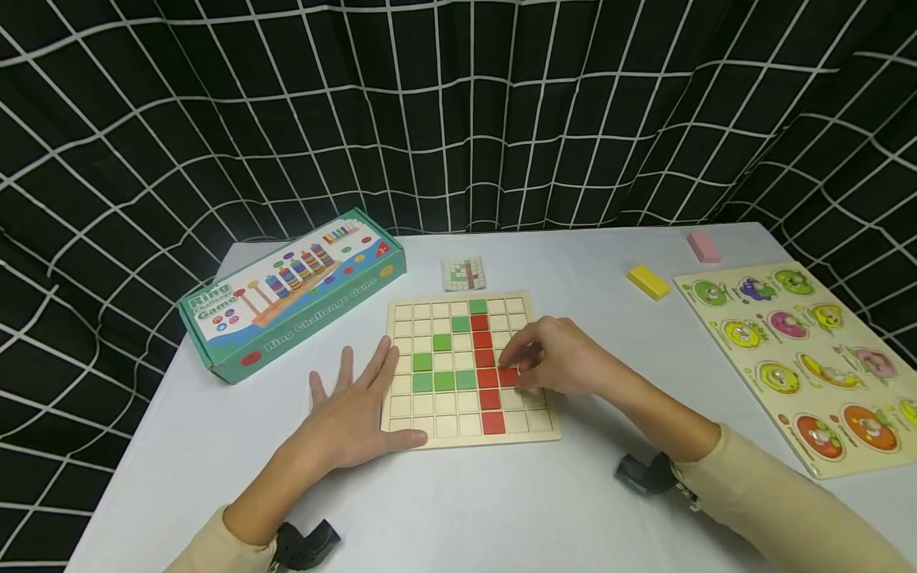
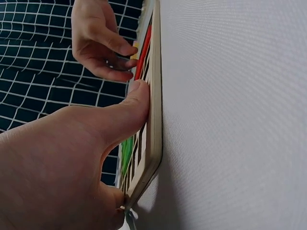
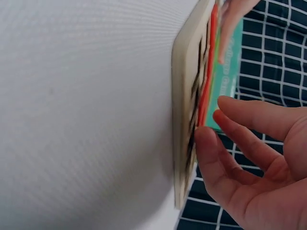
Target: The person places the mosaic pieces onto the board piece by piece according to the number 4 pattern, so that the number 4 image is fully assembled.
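A wooden grid board lies on the table, with red and green square tiles set in some cells. The red tiles form a column with one extra red tile to its right; green tiles run as a row and a diagonal. My left hand rests at the board's lower left corner, fingers spread along the left edge and thumb over the front edge. Over the extra red tile is my right hand, fingertips bent down at it. In the right wrist view its thumb meets the board, apart from the forefinger.
A small pattern card lies behind the board. A green Ring Challenge Game box stands at the back left. To the right are a yellow block, a pink block and a fruit puzzle board. Dark checked cloth hangs behind.
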A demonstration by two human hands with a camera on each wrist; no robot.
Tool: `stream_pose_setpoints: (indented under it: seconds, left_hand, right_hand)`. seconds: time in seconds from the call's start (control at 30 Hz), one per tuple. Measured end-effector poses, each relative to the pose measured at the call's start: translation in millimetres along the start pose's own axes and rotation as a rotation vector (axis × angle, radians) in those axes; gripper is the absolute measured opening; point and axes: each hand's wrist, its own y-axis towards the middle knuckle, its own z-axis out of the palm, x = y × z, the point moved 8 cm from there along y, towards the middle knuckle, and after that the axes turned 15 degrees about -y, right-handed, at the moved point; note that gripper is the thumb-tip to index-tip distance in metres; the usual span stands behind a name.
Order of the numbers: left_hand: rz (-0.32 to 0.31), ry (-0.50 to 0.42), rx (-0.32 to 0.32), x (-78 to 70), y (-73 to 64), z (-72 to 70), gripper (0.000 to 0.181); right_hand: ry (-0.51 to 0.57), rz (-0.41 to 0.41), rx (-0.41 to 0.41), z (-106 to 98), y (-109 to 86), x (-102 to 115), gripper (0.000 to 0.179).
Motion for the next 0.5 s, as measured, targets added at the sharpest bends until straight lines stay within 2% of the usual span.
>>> stream_pose_setpoints:
  seconds: [0.23,0.37,0.5]
  left_hand:
    - [0.002,-0.003,0.008,-0.5,-1.0,-0.9,0.118]
    - [0.003,-0.005,-0.002,0.1,-1.0,-1.3,0.114]
    - [0.002,-0.018,-0.032,0.6,-1.8,-4.7,0.109]
  right_hand:
    - [-0.014,-0.022,-0.095,-14,-16.0,-2,0.024]
    - [-0.047,-0.025,-0.147,-23,-26.1,-6,0.031]
    - [-0.117,-0.012,-0.156,-28,-34.0,-10,0.041]
